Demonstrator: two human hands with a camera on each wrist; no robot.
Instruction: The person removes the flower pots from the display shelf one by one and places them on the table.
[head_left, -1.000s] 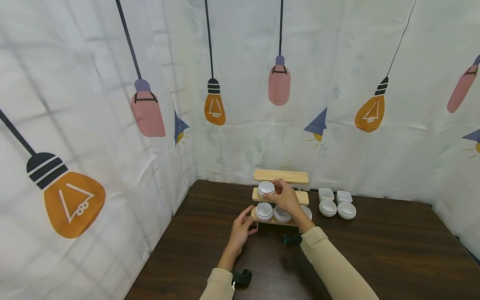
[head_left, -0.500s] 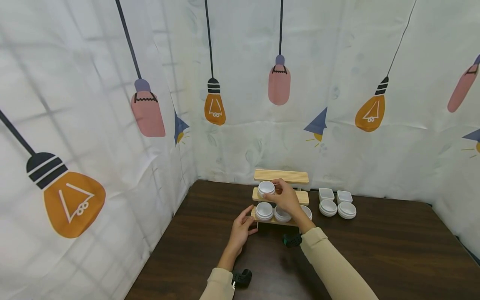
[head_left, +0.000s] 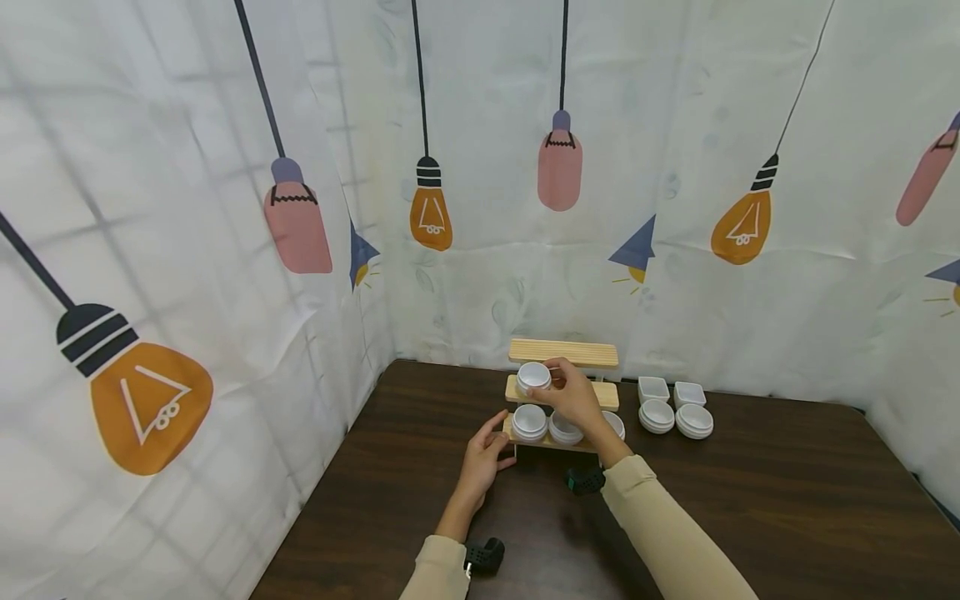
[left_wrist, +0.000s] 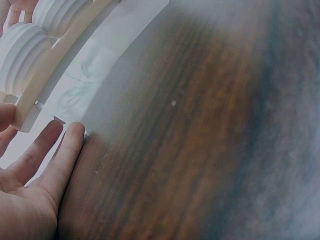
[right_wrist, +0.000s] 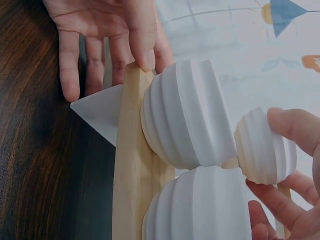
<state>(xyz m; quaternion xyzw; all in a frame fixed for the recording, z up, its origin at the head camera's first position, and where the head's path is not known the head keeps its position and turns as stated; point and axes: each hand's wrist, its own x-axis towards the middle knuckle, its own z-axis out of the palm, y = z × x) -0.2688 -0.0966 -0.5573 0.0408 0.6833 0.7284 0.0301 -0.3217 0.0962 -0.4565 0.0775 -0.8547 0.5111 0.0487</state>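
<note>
A three-tier wooden display rack [head_left: 564,353] with white side supports stands at the back of the table. My right hand [head_left: 573,396] pinches a ribbed white round bowl [head_left: 533,376] at the left of the middle tier; in the right wrist view, thumb and fingers are on either side of this bowl [right_wrist: 265,147]. My left hand [head_left: 480,462] holds the left end of the lowest board [right_wrist: 131,110], thumb on the board and other fingers below it by the white support [right_wrist: 100,112]. Similar bowls [head_left: 528,422] line the lowest tier, partly hidden by my right arm.
Right of the rack, two square white dishes [head_left: 652,388] stand behind white round bowls [head_left: 693,421]. The dark wooden table [head_left: 787,492] runs back to a curtain [head_left: 480,292] printed with lamps. Each wrist wears a black strap device [head_left: 485,556].
</note>
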